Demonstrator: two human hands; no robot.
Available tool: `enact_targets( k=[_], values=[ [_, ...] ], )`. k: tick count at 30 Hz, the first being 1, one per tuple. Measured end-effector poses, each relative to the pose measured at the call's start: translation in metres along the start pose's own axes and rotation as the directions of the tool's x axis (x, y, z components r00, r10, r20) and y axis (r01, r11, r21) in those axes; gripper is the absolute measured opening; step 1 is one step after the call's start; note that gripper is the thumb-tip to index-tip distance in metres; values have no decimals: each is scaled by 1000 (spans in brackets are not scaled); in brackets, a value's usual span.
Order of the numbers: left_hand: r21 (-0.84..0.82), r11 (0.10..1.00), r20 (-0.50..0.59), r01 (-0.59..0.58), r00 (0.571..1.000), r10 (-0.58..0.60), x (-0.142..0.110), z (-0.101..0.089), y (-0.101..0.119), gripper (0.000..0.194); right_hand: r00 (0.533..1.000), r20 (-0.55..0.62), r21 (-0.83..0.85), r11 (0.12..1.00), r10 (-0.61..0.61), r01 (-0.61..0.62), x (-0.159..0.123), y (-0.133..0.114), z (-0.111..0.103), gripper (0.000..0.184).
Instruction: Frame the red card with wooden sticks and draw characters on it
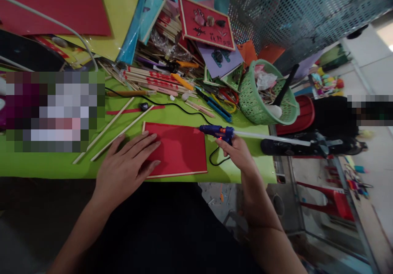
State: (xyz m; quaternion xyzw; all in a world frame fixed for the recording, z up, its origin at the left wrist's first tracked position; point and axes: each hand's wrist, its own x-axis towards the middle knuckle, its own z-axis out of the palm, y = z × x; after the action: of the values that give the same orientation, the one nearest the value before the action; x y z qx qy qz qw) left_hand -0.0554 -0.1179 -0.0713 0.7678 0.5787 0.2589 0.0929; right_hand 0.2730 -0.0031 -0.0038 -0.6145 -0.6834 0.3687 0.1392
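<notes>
Worn on the head, the one camera looks out from just above the lap point(181, 229), facing forward and down onto the table point(46, 165); the left hand point(127, 157) and right hand point(235, 149) sit close below it, mid-view, and I notice its gaze runs wide, past the basket point(251, 98) to the mesh point(285, 12), farther off

Green table point(46, 166), perforated metal panel point(276, 14)
</notes>
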Motion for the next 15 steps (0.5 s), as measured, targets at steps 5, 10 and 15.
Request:
enact_targets(
  k=[5, 10, 15],
  values=[
    [11, 1000, 1, -7, 1000, 7, 0, 0, 0, 51, 1000, 2, 39, 999, -10, 9, 3, 1, 5, 44],
    [4, 1000, -6, -5, 1000, 5, 1, -1, 1, 50, 1000, 11, 11, 1000, -30, 29, 4, -1, 7, 40],
    [1, 1000, -12, -4, 1000, 5, 1, -1, 1, 49, 1000, -15, -32, 999, -3, 2, 0, 2, 1, 40]
  ],
)
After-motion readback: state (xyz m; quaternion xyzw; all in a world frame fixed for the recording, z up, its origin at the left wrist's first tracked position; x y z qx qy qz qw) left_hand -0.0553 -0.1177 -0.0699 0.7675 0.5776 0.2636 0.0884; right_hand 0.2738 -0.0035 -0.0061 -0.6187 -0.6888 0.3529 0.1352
